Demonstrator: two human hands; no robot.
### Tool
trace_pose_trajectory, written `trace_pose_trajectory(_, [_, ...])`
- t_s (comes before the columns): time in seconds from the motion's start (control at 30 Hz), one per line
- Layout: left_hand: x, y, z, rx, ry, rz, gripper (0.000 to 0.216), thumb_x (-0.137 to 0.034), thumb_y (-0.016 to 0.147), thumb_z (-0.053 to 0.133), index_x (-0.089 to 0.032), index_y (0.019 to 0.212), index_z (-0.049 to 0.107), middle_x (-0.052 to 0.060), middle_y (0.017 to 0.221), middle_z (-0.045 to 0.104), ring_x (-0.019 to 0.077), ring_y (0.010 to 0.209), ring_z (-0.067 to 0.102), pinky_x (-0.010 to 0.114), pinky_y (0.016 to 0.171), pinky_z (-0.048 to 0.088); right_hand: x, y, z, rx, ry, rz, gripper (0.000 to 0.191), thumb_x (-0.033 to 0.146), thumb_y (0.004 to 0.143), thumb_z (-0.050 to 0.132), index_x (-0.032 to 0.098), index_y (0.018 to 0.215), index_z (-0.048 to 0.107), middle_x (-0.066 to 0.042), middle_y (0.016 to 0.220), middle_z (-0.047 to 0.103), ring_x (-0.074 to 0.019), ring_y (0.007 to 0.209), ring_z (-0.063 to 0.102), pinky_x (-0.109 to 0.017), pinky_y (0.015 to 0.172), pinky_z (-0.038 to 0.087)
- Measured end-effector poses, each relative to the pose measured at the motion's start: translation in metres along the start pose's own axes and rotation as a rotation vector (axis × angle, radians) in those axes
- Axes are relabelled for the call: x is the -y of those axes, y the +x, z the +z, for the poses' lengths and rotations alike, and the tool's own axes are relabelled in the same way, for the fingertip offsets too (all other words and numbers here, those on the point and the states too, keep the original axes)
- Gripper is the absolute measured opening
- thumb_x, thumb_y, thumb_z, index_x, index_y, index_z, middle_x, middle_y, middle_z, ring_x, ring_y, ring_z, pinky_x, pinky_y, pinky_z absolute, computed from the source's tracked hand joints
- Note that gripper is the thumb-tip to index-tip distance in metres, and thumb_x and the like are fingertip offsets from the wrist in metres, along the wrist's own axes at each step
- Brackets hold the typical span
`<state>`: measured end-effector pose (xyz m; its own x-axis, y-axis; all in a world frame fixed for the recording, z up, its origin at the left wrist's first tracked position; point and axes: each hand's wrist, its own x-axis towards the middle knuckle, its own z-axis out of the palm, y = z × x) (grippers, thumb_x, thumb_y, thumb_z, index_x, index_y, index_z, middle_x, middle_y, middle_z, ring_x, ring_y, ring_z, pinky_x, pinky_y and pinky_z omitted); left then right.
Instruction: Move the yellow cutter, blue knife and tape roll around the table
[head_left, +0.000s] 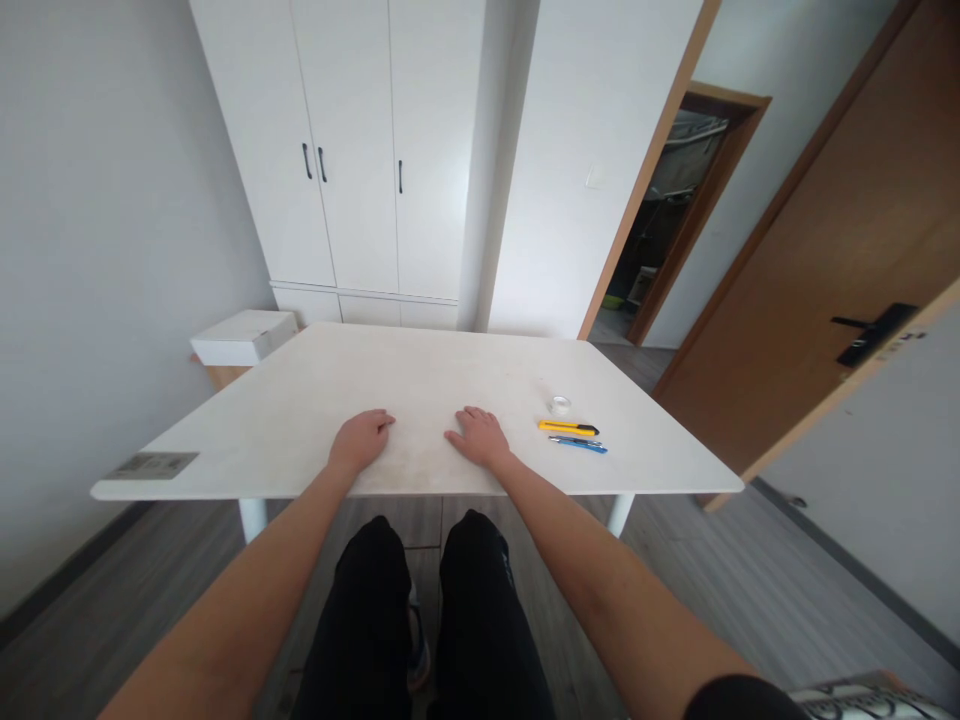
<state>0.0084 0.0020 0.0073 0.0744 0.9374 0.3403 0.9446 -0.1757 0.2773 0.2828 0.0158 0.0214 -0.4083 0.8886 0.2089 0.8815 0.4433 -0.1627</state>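
My left hand (361, 438) rests on the white table (442, 370) near its front edge, its fingers loosely bent with nothing seen in them. Beside it, across a small gap, my right hand (481, 436) lies palm down, open, with the thumb apart from the fingers. To the right of that hand, untouched, is a yellow utility knife (568, 427) with a dark end. Just in front of the knife lies a slim blue and silver pen-like item (579, 444), perhaps two side by side. Behind the knife sits a small clear tape roll (559, 405).
A grey printed label (152, 466) is on the table's left front corner. Past the left edge stands a white box (245, 338). White cabinets (360, 150) rise behind the table, and a brown door (817, 230) stands at the right. My knees are below the front edge.
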Motion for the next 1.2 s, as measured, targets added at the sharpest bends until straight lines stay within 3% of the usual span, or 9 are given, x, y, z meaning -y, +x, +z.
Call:
trace_pose_trajectory(0.57, [0.0026, 0.0022, 0.0022, 0.003, 0.029, 0.02, 0.04, -0.024, 0.087, 0.041, -0.025, 0.108, 0.075, 0.001, 0.126, 0.07, 0.0205, 0.122, 0.062, 0.033, 0.108, 0.044, 0.0019, -0.001, -0.0008, -0.022, -0.015, 0.003, 0.055, 0.057, 0.097, 0.043, 0.018, 0.132, 0.059, -0.016, 0.145, 0.053, -0.0288, 0.134, 0.047, -0.044, 0.109, 0.031])
trace_pose_trajectory(0.9, [-0.0012, 0.0005, -0.0026, -0.018, 0.04, 0.049, 0.039, -0.022, 0.084, 0.043, -0.025, 0.104, 0.076, 0.002, 0.122, 0.072, 0.0193, 0.119, 0.063, 0.032, 0.107, 0.045, 0.0009, -0.0022, -0.001, -0.014, 0.002, 0.001, 0.056, 0.058, 0.097, 0.042, 0.019, 0.136, 0.056, -0.016, 0.149, 0.05, -0.0279, 0.138, 0.042, -0.045, 0.112, 0.028])
trace_pose_trajectory(1.2, [-0.0034, -0.0002, -0.0009, -0.024, 0.008, 0.091, 0.04, -0.02, 0.087, 0.04, -0.021, 0.106, 0.075, 0.008, 0.12, 0.072, 0.0238, 0.114, 0.065, 0.038, 0.105, 0.047, 0.0013, -0.0022, -0.0022, -0.001, 0.005, 0.006, 0.057, 0.057, 0.097, 0.043, 0.019, 0.138, 0.055, -0.015, 0.149, 0.05, -0.0269, 0.138, 0.043, -0.043, 0.113, 0.027])
